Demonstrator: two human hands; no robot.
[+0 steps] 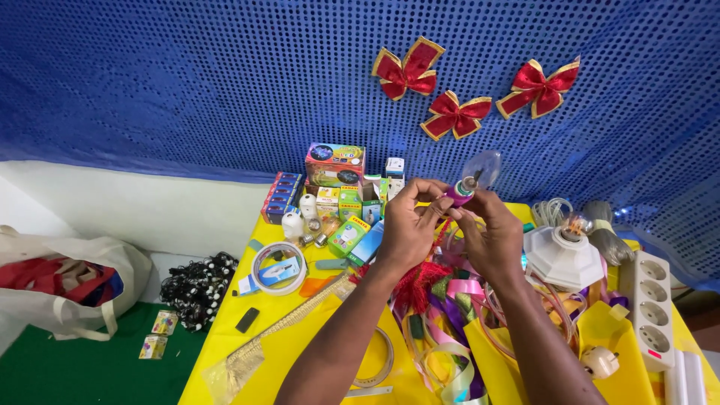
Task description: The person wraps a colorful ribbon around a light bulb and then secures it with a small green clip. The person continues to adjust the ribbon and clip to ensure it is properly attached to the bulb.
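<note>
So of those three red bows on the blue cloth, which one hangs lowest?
The middle bow. It sits below the left bow and the right bow, just above the clear bulb held in both hands.

Clear bulb (474,177): glass globe transparent, rounded, with a dark filament stem visible inside. Base wrapped in a purple-pink band with a metallic collar above it. Pose: tilted, globe pointing up and to the right, base down-left. Position: raised above the yellow table (300,352), over the heap of ribbons, pinched at the base between fingertips of left hand (409,225) and right hand (491,236). Globe itself untouched and unobstructed.
</note>
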